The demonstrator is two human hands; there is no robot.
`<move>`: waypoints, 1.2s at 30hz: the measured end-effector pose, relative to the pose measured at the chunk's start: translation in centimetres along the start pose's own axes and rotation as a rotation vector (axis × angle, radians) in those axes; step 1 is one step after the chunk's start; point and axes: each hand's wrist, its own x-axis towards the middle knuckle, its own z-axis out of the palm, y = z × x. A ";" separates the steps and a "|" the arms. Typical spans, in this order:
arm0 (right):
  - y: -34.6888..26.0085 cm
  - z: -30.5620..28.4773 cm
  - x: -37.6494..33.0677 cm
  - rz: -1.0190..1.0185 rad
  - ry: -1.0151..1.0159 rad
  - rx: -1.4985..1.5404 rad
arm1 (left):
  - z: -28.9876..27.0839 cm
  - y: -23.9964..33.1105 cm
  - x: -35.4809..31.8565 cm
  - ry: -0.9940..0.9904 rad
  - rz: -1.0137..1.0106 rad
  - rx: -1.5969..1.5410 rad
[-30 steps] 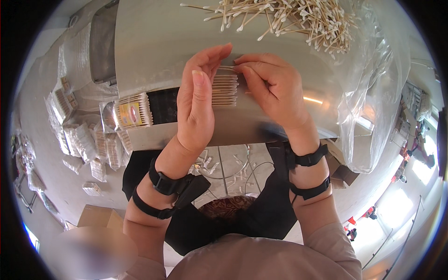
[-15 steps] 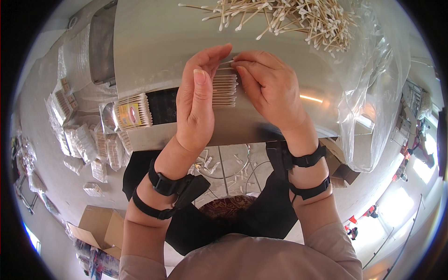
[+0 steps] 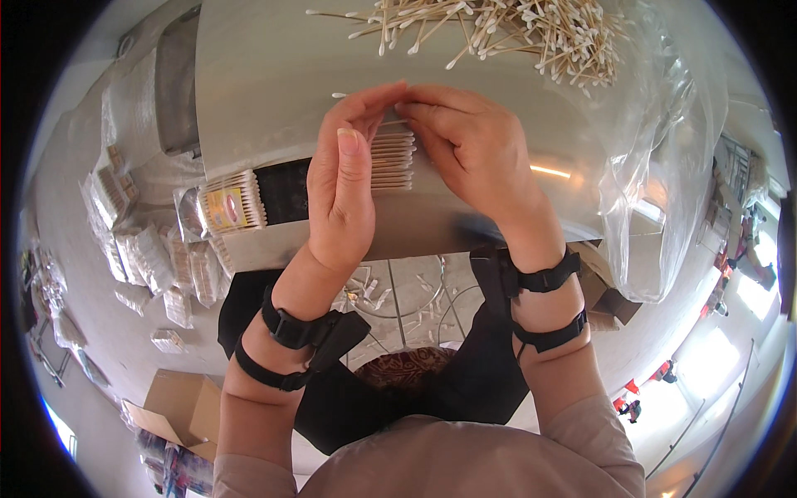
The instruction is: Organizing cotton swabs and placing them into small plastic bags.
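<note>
A row of wooden cotton swabs [image 3: 393,159] lies side by side on a black strip [image 3: 283,192] on the metal table. My left hand [image 3: 343,187] stands on edge over the row with fingers stretched and curved and its thumb raised; it hides the row's middle. At the far end of the row, my right hand [image 3: 469,145] has its fingertips pinched on a cotton swab, close against the left fingertips. A white swab tip [image 3: 339,95] shows past the left fingers. Most of the pinched swab is hidden.
Loose cotton swabs [image 3: 548,37] are heaped at the table's far side. A clear plastic bag [image 3: 656,191] hangs over the right edge. A labelled swab pack [image 3: 230,203] sits left of the strip; wrapped packs [image 3: 149,257] lie beyond the left edge. An open cardboard box [image 3: 178,407] stands lower left.
My right hand has moved slightly left, bringing its fingertips against my left fingers. A white swab tip now shows left of the left fingers. The view has shifted a little.
</note>
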 end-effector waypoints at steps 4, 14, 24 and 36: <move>0.4 -0.3 -0.6 0.171 0.074 -0.028 | 0.2 -0.1 0.0 0.018 0.002 0.011; -0.7 -0.7 -1.2 0.124 0.034 -0.088 | 0.1 -0.2 -0.1 0.001 0.003 0.051; -1.0 -0.8 -1.0 0.090 -0.005 -0.067 | 0.1 -0.2 0.0 -0.015 0.021 0.054; -4.0 0.3 -2.1 0.139 -0.039 -0.136 | 0.2 -0.2 0.1 0.017 0.003 -0.008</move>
